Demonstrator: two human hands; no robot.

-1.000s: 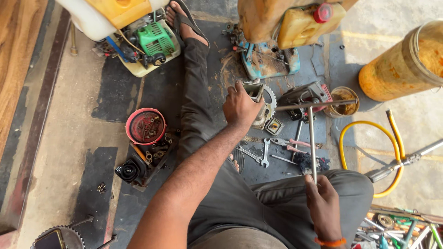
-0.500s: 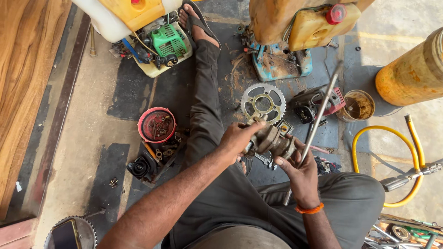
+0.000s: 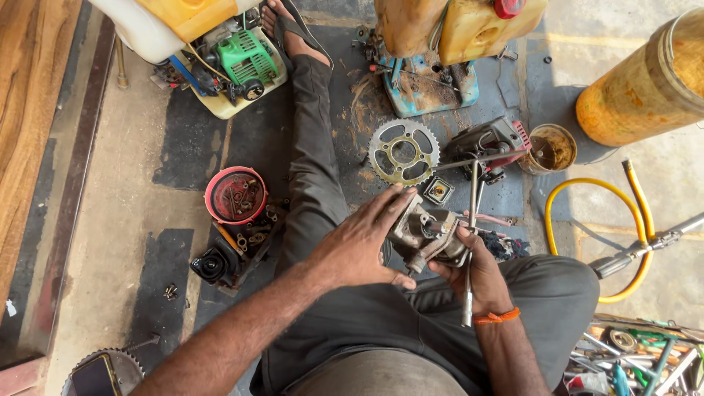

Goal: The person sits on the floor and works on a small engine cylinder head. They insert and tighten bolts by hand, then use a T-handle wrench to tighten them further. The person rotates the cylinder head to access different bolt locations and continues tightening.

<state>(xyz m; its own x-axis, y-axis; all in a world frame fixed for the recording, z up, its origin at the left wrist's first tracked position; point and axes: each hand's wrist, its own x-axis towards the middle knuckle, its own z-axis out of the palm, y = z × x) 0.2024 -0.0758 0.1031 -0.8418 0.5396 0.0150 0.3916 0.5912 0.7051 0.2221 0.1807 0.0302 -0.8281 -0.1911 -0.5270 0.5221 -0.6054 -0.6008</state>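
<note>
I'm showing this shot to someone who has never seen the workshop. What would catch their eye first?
Most likely the two hands at centre: the left hand and right hand share a grip on a grey metal engine part above the lap, the right also holding a long steel tool. Just beyond lies a toothed sprocket on the dark mat. A red bowl of small parts sits left of the leg.

Dull, greasy cast-metal engine part [image 3: 425, 233], seemingly aluminium; smooth shiny steel rod [image 3: 469, 253]; rough bare-metal sprocket [image 3: 404, 152]
</note>
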